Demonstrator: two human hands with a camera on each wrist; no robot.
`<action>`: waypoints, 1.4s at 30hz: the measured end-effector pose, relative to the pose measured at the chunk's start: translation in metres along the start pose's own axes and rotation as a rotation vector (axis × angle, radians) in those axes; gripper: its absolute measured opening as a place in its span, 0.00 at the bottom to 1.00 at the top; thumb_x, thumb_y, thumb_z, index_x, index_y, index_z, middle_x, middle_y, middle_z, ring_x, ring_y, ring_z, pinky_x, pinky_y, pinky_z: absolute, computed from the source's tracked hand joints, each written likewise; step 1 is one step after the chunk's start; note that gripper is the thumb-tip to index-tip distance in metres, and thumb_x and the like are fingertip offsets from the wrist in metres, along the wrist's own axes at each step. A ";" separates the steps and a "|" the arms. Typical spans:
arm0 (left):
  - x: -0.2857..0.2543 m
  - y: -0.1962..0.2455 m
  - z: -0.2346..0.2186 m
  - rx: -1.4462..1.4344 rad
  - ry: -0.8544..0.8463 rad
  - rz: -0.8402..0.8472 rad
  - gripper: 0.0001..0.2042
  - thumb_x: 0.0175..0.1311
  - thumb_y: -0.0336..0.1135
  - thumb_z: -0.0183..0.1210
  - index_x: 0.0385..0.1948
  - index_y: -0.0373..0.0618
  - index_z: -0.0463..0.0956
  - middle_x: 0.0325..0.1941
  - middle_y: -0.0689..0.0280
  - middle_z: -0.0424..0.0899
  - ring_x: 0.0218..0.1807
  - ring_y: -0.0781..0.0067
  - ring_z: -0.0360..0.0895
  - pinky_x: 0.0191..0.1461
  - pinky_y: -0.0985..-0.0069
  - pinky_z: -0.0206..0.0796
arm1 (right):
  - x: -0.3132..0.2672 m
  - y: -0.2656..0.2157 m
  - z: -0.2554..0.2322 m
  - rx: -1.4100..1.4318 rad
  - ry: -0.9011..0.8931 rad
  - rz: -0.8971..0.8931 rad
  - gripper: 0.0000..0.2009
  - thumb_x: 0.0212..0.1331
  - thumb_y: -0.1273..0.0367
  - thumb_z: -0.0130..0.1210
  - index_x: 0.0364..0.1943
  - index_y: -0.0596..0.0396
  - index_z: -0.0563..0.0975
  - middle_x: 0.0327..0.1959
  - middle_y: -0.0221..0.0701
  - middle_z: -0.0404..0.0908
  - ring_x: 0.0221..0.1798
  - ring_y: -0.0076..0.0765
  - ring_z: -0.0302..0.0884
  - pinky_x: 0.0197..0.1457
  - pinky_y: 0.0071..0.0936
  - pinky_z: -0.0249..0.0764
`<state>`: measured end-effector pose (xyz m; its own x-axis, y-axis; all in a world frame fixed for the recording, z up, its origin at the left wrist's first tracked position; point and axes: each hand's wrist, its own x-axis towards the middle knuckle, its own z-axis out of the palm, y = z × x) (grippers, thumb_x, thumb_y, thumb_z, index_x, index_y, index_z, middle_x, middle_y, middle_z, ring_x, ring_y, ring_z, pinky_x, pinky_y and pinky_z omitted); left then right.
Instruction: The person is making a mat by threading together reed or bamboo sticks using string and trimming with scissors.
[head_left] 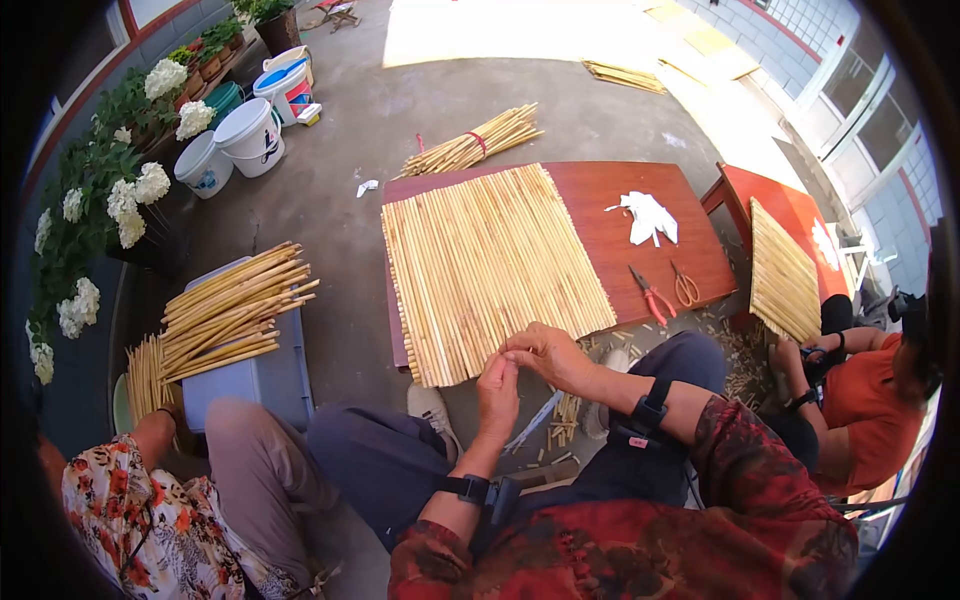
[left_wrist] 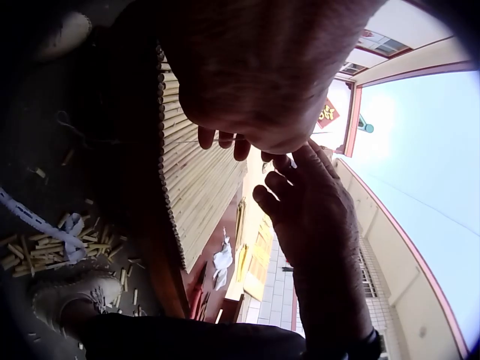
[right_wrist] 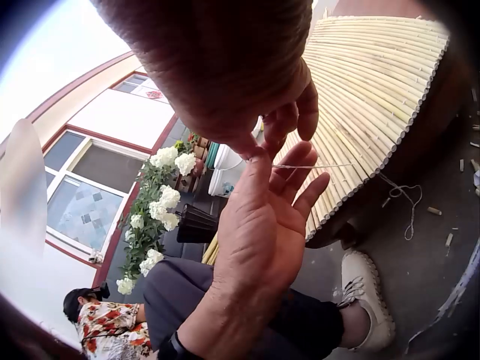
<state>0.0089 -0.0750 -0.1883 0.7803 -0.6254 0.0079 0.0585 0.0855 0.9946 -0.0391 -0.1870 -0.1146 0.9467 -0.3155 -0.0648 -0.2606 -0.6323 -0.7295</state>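
Note:
A mat of straight cane sticks [head_left: 490, 270] laid side by side covers the left part of a low reddish-brown table [head_left: 590, 205]. My left hand [head_left: 494, 398] and right hand [head_left: 553, 357] meet tip to tip just beyond the mat's near edge. Between thumbs and fingertips both pinch a thin pale string [right_wrist: 330, 166], which runs taut from the mat in the right wrist view. Its end is hidden by the fingers. A loose loop of string [right_wrist: 409, 206] dangles from the mat's edge.
Red-handled pliers [head_left: 652, 297], scissors [head_left: 685, 287] and white gloves [head_left: 648, 218] lie on the table. Cane sticks [head_left: 235, 315] are piled on a blue-grey bin [head_left: 255, 370] at left. People sit on both sides; the right one handles a smaller mat [head_left: 783, 275]. Stick offcuts [head_left: 565, 418] litter the floor.

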 end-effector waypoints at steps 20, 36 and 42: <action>0.011 -0.058 0.013 -0.926 0.215 -0.538 0.16 0.57 0.35 0.57 0.46 0.40 0.67 0.41 0.64 0.75 0.41 0.67 0.74 0.50 0.62 0.65 | 0.029 -0.007 -0.010 0.810 0.022 0.177 0.09 0.63 0.67 0.43 0.34 0.58 0.72 0.22 0.24 0.70 0.26 0.16 0.67 0.33 0.16 0.70; 0.019 0.100 -0.055 -0.414 0.192 -0.185 0.13 0.57 0.27 0.52 0.43 0.32 0.69 0.40 0.59 0.77 0.36 0.70 0.77 0.38 0.75 0.72 | -0.012 -0.069 -0.236 0.689 0.628 -0.044 0.07 0.55 0.66 0.54 0.32 0.55 0.74 0.19 0.17 0.64 0.15 0.10 0.52 0.17 0.11 0.52; -0.017 0.183 -0.074 0.237 0.067 0.035 0.15 0.55 0.29 0.54 0.43 0.32 0.70 0.37 0.61 0.78 0.35 0.75 0.75 0.37 0.77 0.69 | -0.040 -0.093 -0.077 0.739 -0.020 0.070 0.08 0.57 0.66 0.52 0.29 0.56 0.73 0.16 0.21 0.67 0.17 0.14 0.63 0.20 0.14 0.63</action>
<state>0.0527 0.0085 -0.0137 0.8192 -0.5719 0.0432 -0.1102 -0.0830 0.9904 -0.0672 -0.1698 0.0086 0.9375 -0.3206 -0.1352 -0.1320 0.0318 -0.9907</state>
